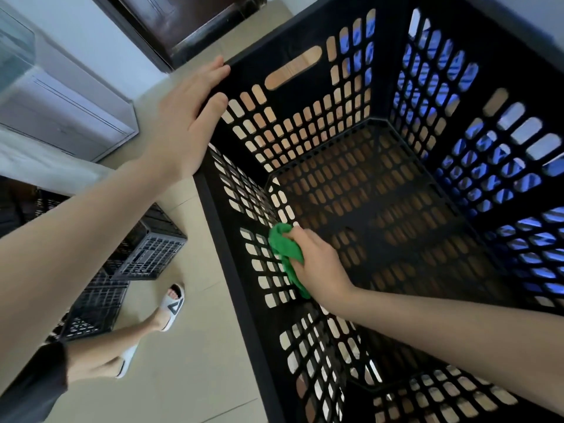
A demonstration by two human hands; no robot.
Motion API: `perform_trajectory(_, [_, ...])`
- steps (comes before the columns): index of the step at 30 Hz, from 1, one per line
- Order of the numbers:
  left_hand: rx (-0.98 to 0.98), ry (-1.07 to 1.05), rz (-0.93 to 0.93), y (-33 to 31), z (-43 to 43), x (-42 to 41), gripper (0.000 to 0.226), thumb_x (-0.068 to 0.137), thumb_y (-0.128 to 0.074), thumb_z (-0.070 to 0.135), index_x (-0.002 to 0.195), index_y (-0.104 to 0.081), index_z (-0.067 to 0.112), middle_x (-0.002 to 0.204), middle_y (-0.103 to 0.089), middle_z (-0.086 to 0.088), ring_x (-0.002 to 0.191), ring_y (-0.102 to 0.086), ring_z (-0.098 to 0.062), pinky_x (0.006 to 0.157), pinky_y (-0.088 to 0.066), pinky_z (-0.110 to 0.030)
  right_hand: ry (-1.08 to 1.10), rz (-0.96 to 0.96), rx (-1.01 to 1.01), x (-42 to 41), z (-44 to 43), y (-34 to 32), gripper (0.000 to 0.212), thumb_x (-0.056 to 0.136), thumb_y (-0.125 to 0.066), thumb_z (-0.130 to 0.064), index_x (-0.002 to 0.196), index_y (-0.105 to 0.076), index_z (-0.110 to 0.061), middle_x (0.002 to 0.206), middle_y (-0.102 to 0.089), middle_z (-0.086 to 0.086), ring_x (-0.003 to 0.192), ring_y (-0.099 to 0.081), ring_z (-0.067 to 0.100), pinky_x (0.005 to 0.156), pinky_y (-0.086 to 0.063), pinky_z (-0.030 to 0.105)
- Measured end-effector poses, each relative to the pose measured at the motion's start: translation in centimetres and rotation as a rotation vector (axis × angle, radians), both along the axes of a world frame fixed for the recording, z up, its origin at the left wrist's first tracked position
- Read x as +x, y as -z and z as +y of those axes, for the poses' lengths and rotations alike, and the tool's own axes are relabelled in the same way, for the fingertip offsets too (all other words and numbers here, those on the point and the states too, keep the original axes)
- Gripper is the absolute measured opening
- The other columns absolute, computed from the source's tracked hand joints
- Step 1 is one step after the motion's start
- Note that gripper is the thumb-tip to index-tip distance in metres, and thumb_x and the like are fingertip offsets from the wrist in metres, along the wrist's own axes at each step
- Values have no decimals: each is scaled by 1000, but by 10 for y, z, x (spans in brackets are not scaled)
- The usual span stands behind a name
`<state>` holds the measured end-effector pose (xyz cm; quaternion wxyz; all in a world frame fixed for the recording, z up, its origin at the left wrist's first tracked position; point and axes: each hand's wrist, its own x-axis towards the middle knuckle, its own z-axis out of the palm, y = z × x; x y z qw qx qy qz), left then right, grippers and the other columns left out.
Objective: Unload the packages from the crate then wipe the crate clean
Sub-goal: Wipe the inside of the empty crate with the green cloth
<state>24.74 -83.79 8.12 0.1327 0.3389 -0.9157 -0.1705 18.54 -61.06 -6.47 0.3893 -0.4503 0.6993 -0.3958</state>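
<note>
A large black perforated crate (232,261) fills the right of the view, with no packages inside it. My left hand (186,117) lies with straight fingers on the crate's upper left corner, the thumb against the inner wall. My right hand (317,264) reaches down inside and grips a bunched green cloth (285,248), pressing it against the inner left wall near the bottom. Blue shapes show through the holes of the far right wall.
Folded dark grey crates (146,248) lie on the beige tiled floor at the left. My feet in white slippers (171,303) stand beside them. A white cabinet (61,114) and a dark wooden door (189,22) stand at the upper left.
</note>
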Motion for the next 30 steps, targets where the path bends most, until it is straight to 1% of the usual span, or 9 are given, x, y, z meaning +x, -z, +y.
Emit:
perform_trajectory(2, [11, -2, 7, 0, 1, -2, 46, 103, -33, 38, 147, -41, 26, 155, -34, 13, 142, -28, -2, 120, -22, -36, 17, 16, 92, 3, 7, 20, 38, 89, -58, -5, 123, -50, -20, 119, -53, -3, 106, -53, 15, 90, -42, 21])
perform_trajectory(3, [14, -5, 10, 0, 1, -2, 46, 103, -33, 37, 147, -41, 26, 155, -34, 13, 142, -28, -2, 120, -22, -37, 25, 33, 117, 4, 8, 27, 38, 89, -58, -6, 123, -49, -20, 118, -53, -2, 106, -54, 17, 88, -42, 21])
perform_trajectory(8, [34, -3, 23, 1, -2, -1, 45, 104, -35, 35, 147, -42, 26, 156, -34, 12, 143, -27, -2, 121, -21, -38, 38, 53, 199, 0, 0, 42, 32, 89, -58, -7, 117, -51, -19, 114, -55, 1, 104, -57, 21, 91, -48, 32])
perform_trajectory(12, [27, -4, 12, 2, -3, -1, 45, 103, -35, 35, 147, -42, 26, 156, -33, 12, 143, -26, -3, 121, -20, -38, 91, -88, 101, 2, 2, 13, 30, 86, -62, -5, 110, -54, -20, 109, -58, -4, 99, -57, 15, 88, -51, 38])
perform_trajectory(16, [13, -1, 5, 2, -2, 0, 46, 103, -34, 37, 147, -42, 27, 156, -34, 11, 143, -27, -3, 121, -20, -39, 86, -232, 11, 3, 20, -30, 33, 85, -60, -1, 108, -53, -24, 105, -55, -12, 95, -54, 9, 84, -51, 35])
perform_trajectory(22, [-1, 3, -15, -1, -1, -1, 48, 102, -32, 41, 147, -40, 27, 156, -33, 9, 144, -27, -8, 121, -18, -39, 0, -295, -262, 5, 44, -86, 40, 82, -58, 6, 112, -55, -20, 104, -55, -8, 94, -54, 5, 79, -48, 24])
perform_trajectory(26, [-25, 18, -16, -1, 1, -1, 47, 102, -33, 39, 147, -40, 26, 156, -34, 7, 144, -27, -9, 121, -19, -38, -129, -183, -435, -3, 51, -84, 43, 82, -58, 4, 121, -53, -15, 109, -55, 0, 101, -55, 13, 86, -48, 30])
perform_trajectory(28, [-30, 20, -28, -1, 1, -1, 48, 103, -32, 40, 148, -40, 26, 157, -33, 7, 145, -26, -10, 121, -19, -40, -180, -57, -421, -7, 49, -64, 48, 78, -58, 5, 121, -50, -15, 113, -54, 3, 105, -54, 19, 90, -47, 36])
perform_trajectory(30, [-25, 25, -30, -1, 1, -1, 49, 102, -31, 41, 148, -39, 26, 157, -33, 7, 145, -26, -11, 121, -19, -43, -223, 38, -303, -8, 49, -38, 47, 78, -60, 5, 122, -52, -11, 115, -52, 3, 109, -52, 20, 91, -47, 40])
